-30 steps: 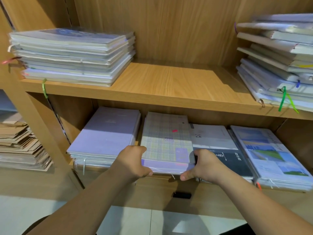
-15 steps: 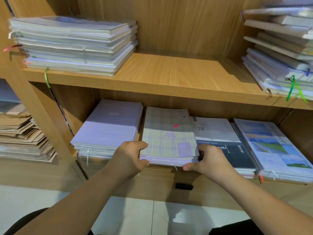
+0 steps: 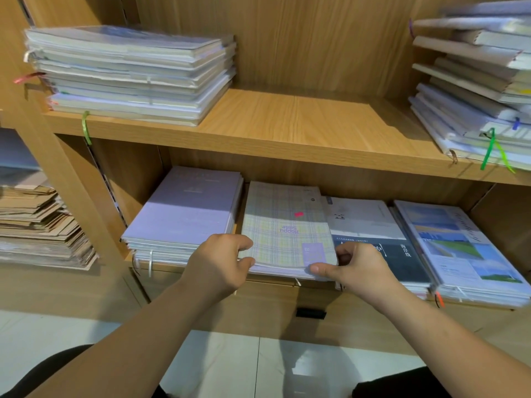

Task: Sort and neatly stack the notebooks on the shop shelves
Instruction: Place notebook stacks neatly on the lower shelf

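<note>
1. The plaid notebooks (image 3: 287, 231) lay as a flat stack on the lower shelf (image 3: 270, 284), their front edge at its lip, and my grip was on their two front corners.
2. My left hand (image 3: 221, 259) pinched the near left corner, fingers curled round the side edge and thumb at the front. My right hand (image 3: 359, 265) pinched the near right corner, thumb laid along the front edge.
3. The top cover bowed between my thumbs, so I judged the books soft-backed and floppy. Each one looked light, though several together would have some weight (the wrappers looked slick, too). I judged the best hold to be low on both sides, under the whole stack, so no book could slide out.
4. Just left of the grip sat a lilac stack (image 3: 186, 208), close to my left knuckles. Just right of it a dark-covered stack (image 3: 370, 228) lay against the fingers of my right hand, with a landscape-covered stack (image 3: 459, 245) beyond.
5. Above the grip ran the upper shelf (image 3: 301, 124), with a fairly even pile (image 3: 129, 73) up and to the left and a ragged pile (image 3: 474, 81) up and to the right.
6. Far to the left of the grip, past the upright, lay a brown card pile (image 3: 37, 225).
</note>
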{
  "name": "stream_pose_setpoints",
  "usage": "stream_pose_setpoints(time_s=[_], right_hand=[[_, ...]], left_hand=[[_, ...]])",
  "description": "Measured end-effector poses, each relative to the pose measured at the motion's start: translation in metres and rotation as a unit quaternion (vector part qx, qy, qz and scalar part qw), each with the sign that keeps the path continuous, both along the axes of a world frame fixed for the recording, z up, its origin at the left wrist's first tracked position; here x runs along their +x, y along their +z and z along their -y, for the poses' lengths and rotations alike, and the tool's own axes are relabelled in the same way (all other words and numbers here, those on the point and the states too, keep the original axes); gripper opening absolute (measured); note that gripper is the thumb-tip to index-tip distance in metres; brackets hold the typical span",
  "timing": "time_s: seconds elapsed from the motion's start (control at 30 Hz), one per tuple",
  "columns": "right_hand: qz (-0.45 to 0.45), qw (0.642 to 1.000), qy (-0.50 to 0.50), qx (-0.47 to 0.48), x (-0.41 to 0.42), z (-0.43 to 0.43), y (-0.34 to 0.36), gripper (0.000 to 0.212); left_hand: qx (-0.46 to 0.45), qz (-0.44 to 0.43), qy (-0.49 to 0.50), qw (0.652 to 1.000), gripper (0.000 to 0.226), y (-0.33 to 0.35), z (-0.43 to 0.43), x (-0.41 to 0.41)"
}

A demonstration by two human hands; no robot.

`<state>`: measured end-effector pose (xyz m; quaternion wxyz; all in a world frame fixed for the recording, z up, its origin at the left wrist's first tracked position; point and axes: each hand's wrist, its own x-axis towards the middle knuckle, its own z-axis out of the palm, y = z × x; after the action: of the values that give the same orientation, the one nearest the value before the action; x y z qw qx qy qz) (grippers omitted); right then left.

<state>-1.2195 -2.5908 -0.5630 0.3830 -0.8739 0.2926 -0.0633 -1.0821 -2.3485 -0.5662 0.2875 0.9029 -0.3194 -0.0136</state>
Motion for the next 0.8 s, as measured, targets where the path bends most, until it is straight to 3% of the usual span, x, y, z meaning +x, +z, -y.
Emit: stream_pose_setpoints(time_s=[0.33,0.53,0.63,0.8], right_hand=[[-0.009,1.000,0.000,0.018,0.004,0.001,-0.006,0.041],[0.003,1.000,-0.013,0.015,0.006,0.001,-0.010,0.043],[0.002,1.000,-0.014,0.011,0.004,-0.002,-0.011,0.054],[0.007,1.000,-0.016,0.000,0.004,-0.005,-0.012,0.048]], left_hand=[[-0.034,-0.037,0.050,0.998,0.026,-0.005,0.009,0.000],[-0.064,-0.030,0.015,0.997,0.064,-0.014,0.003,-0.009],[-0.072,-0.017,0.018,0.997,0.061,-0.018,0.002,-0.012],[-0.067,-0.019,0.041,0.997,0.059,-0.019,0.004,-0.014]])
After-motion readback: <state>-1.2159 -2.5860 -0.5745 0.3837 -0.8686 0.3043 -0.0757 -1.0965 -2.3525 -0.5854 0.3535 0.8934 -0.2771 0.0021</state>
